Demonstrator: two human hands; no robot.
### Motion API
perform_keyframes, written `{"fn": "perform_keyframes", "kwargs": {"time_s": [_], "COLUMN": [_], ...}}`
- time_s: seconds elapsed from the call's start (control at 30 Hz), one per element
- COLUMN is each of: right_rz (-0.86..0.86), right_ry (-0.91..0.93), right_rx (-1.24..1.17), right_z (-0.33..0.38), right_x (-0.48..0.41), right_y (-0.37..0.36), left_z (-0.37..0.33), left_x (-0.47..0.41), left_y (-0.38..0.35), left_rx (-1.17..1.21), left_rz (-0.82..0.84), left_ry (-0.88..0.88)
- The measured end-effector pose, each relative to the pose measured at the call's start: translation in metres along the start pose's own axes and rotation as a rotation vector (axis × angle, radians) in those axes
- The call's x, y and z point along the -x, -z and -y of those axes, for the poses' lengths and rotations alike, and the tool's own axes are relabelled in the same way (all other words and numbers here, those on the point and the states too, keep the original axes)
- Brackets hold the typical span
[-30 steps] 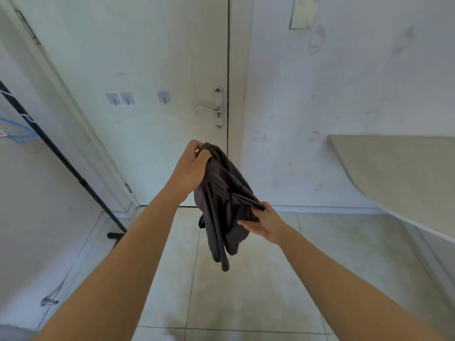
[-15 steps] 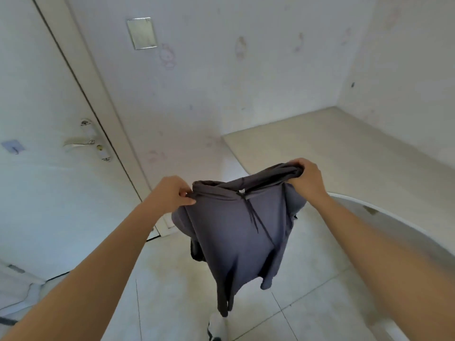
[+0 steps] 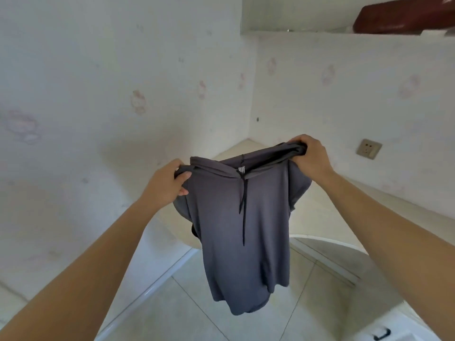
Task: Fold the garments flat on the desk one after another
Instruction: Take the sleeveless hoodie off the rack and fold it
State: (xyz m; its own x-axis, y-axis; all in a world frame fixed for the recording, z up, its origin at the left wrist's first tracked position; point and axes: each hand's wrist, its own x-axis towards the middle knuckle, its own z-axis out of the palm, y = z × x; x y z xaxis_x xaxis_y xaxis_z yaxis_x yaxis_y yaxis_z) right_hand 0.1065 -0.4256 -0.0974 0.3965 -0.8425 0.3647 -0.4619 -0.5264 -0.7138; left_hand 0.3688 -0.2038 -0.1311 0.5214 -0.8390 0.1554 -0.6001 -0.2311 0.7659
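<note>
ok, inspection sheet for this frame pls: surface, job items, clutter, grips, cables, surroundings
Surface: desk, beige top with a curved front edge; nothing laid on the visible part yet.
Job's things: grey garment hangs in the air by its top edge, drawstring dangling down the front.
Clutter: nothing seen.
Grips: left hand and right hand each clutch a top corner of the grey garment.
Cables: nothing seen.
Surroundings: patterned wall, wall socket, dark red item on a high ledge, tiled floor, drawer handle.
</note>
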Motion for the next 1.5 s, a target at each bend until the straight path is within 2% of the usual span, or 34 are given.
{"fn": "perform_keyframes", "kwargs": {"time_s": [0.1, 0.2, 0.4, 0.53, 0.67, 0.83, 0.93, 1.03, 1.17, 1.3, 1.37, 1.5], "right_rz": [-0.067, -0.123, -0.181, -0.159, -0.083, 0.158, 0.264, 0.270, 0.271, 0.277, 0.351, 0.632], "right_ry": [0.009, 0.020, -0.014, -0.042, -0.109, -0.234, -0.433, -0.508, -0.467, -0.252, -0.159, -0.249], "right_rx": [0.049, 0.100, 0.111, 0.111, 0.082, 0.072, -0.082, -0.207, -0.220, -0.038, 0.021, 0.126], "right_z": [-0.001, -0.005, -0.023, -0.063, -0.114, -0.207, -0.256, -0.304, -0.337, -0.354, -0.360, -0.400], "right_x": [-0.041, -0.080, -0.155, -0.211, -0.267, -0.350, -0.396, -0.453, -0.526, -0.578, -0.583, -0.547], "right_y": [0.008, 0.014, 0.003, -0.024, -0.052, -0.099, -0.126, -0.159, -0.194, -0.227, -0.241, -0.267], "left_z": [-0.018, -0.034, -0.043, -0.033, -0.021, 0.025, 0.048, 0.062, 0.076, 0.097, 0.115, 0.147], "left_x": [-0.057, -0.108, -0.206, -0.274, -0.336, -0.422, -0.465, -0.517, -0.585, -0.639, -0.652, -0.623], "left_y": [0.004, 0.005, -0.010, -0.045, -0.086, -0.162, -0.205, -0.244, -0.276, -0.296, -0.303, -0.342], "left_rx": [-0.088, -0.098, -0.041, -0.055, -0.055, -0.096, -0.079, -0.030, 0.026, 0.020, -0.071, -0.276], "left_rz": [-0.058, -0.089, -0.084, -0.080, -0.089, -0.037, -0.041, -0.080, -0.168, -0.173, -0.093, 0.215], "left_ry": [-0.156, -0.231, -0.218, -0.170, -0.105, 0.079, 0.203, 0.288, 0.333, 0.287, 0.256, 0.338]}}
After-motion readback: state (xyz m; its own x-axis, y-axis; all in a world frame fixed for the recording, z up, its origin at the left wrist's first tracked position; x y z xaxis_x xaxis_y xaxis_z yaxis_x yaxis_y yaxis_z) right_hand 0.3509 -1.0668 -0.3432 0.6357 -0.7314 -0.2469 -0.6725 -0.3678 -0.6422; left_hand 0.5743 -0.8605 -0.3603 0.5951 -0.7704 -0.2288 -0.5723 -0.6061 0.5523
